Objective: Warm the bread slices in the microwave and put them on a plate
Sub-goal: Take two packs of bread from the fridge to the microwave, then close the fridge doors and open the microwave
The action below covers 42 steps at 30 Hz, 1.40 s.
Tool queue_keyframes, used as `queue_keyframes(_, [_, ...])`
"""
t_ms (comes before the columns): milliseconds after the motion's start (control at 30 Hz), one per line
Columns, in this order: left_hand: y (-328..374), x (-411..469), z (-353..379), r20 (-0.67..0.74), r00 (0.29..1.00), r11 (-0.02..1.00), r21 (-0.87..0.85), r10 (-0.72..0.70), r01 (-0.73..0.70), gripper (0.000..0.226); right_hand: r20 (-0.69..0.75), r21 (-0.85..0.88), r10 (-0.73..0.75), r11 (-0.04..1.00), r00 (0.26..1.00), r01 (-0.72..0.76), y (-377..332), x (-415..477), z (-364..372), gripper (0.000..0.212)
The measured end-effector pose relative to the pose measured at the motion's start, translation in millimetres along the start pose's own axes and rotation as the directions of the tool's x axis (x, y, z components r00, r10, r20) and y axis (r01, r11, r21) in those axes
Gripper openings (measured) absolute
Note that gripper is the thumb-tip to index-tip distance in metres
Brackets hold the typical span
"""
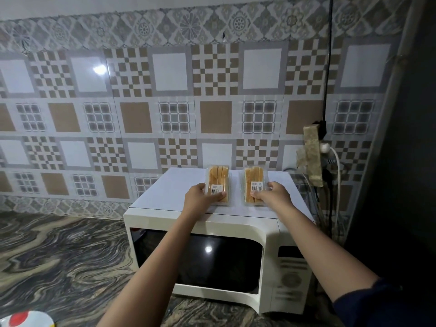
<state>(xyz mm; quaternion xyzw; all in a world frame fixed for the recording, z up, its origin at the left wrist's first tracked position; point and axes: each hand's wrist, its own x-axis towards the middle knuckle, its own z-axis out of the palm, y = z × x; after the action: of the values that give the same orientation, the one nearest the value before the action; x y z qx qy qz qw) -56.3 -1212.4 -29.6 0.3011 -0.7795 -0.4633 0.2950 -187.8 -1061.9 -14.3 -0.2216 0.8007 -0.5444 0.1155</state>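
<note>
Two clear plastic packs of bread slices lie side by side on top of a white microwave (165,190), whose door is closed. My left hand (200,197) grips the near end of the left bread pack (218,178), thumb across its label. My right hand (273,192) grips the near end of the right bread pack (253,179). Both packs are sealed and rest on the microwave top. A white plate with a red mark (28,318) shows at the bottom left corner.
The microwave stands on a dark marbled counter (59,256) against a patterned tile wall. To its right, a socket with plugs and cables (326,149) hangs beside a dark wall. The microwave's control panel (291,277) faces me at the right.
</note>
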Motion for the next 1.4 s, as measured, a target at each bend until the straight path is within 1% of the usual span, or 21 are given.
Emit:
queue_keyframes(100, [3.9, -5.2, -0.2, -0.017, 1.000, 0.999, 0.040, -0.004, 0.005, 0.039, 0.019, 0.013, -0.021, 1.000, 1.000, 0.021, 1.1, -8.2, -2.2, 0.041])
queue_keyframes(200, [6.0, -10.9, -4.0, 0.016, 0.999, 0.997, 0.060, -0.047, 0.046, 0.047, 0.071, 0.078, 0.001, 0.997, 0.997, -0.007, 2.6, -16.5, -7.9, 0.036])
queue_keyframes(267, [7.3, -17.9, -7.4, 0.038, 0.997, 0.997, 0.045, -0.069, 0.067, 0.051, 0.083, 0.129, 0.019, 0.991, 0.996, -0.030, 3.4, -24.8, -13.4, 0.039])
queue_keyframes(367, [11.7, -34.4, -11.9, 0.060, 0.994, 0.996, 0.011, -0.088, 0.088, 0.058, 0.071, 0.182, 0.060, 0.981, 0.996, -0.072, 4.4, -42.4, -20.0, 0.049])
queue_keyframes(533, [15.6, -67.6, -27.2, 0.125, 0.989, 0.996, -0.006, -0.083, 0.085, 0.058, 0.024, 0.180, 0.124, 0.976, 0.992, -0.126, -4.8, -89.4, -24.2, 0.056])
queue_keyframes(633, [15.2, -94.5, -42.0, 0.160, 0.984, 0.995, -0.045, -0.077, 0.086, 0.059, -0.003, 0.205, 0.129, 0.971, 0.992, -0.126, -12.7, -128.5, -24.5, 0.056])
queue_keyframes(867, [5.3, -172.9, -82.3, 0.282, 0.959, 0.994, -0.108, 0.018, 0.013, 0.058, -0.122, 0.247, 0.158, 0.961, 0.980, -0.124, -19.8, -246.3, -20.1, 0.050])
queue_keyframes(967, [4.1, -208.8, -88.6, 0.289, 0.954, 0.991, -0.123, 0.076, -0.042, 0.053, -0.179, 0.305, 0.182, 0.945, 0.967, -0.122, -18.4, -301.7, -25.5, 0.044])
queue_keyframes(1100, [13.6, -264.0, -76.1, 0.291, 0.949, 0.980, -0.188, 0.122, -0.068, 0.042, -0.262, 0.299, 0.229, 0.943, 0.938, -0.147, -11.0, -377.0, -49.4, 0.039])
queue_keyframes(1167, [24.9, -293.9, -61.0, 0.343, 0.927, 0.970, -0.231, 0.152, -0.073, 0.037, -0.317, 0.303, 0.253, 0.940, 0.914, -0.155, -5.7, -414.6, -68.3, 0.034])
queue_keyframes(1267, [48.7, -341.3, -32.5, 0.431, 0.875, 0.949, -0.300, 0.222, -0.093, 0.029, -0.411, 0.288, 0.272, 0.944, 0.870, -0.159, -2.0, -473.3, -104.0, 0.026])
queue_keyframes(1400, [87.2, -413.9, 5.5, 0.501, 0.796, 0.910, -0.390, 0.339, -0.142, 0.030, -0.571, 0.271, 0.259, 0.955, 0.779, -0.120, 0.0, -553.0, -162.6, 0.021])
